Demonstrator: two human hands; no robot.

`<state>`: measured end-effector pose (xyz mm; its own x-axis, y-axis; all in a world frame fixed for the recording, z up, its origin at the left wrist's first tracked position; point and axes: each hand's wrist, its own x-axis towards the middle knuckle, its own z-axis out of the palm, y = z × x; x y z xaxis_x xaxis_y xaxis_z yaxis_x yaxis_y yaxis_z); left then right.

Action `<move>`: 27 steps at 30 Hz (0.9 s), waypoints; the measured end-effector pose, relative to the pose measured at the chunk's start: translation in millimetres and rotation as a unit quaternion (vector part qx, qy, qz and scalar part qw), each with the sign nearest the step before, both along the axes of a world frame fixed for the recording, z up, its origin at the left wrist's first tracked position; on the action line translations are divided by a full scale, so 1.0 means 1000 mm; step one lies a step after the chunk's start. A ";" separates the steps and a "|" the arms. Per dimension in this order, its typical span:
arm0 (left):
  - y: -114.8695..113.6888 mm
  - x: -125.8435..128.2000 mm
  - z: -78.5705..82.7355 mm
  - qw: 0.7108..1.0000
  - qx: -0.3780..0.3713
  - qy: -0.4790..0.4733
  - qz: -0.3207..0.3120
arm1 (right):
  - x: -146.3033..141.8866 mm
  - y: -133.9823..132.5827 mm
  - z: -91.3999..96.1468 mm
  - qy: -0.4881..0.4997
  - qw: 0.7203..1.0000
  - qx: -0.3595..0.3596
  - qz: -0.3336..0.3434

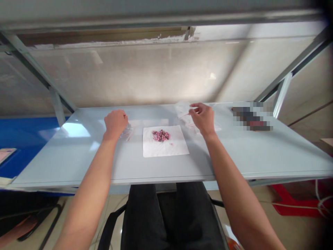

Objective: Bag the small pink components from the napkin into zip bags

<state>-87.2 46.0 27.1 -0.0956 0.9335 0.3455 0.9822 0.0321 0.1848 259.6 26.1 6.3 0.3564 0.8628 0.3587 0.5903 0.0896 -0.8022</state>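
Noting my left hand (116, 124) clenching beside a small clear bag (127, 133), my right hand (203, 119) pinching a clear plastic bag (182, 109), and pink beads (161, 135) sitting between them on a white paper napkin (164, 141), on a pale table (241, 156).

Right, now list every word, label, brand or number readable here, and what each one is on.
Nothing is readable: the small clear plastic bag by the left hand and the clear plastic bag at the right hand show no legible print; the pixelated object is too blurred.
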 end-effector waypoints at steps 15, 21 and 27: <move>0.012 -0.004 -0.003 0.992 -0.071 -0.068 -0.081 | 0.004 0.000 -0.019 -0.296 0.955 0.011 0.010; 0.004 0.001 -0.004 0.997 -0.073 0.009 0.013 | -0.006 -0.003 -0.003 -0.200 0.967 0.155 -0.020; 0.014 0.000 -0.010 0.999 0.007 -0.042 -0.018 | -0.056 -0.015 -0.001 -0.041 0.968 0.142 0.204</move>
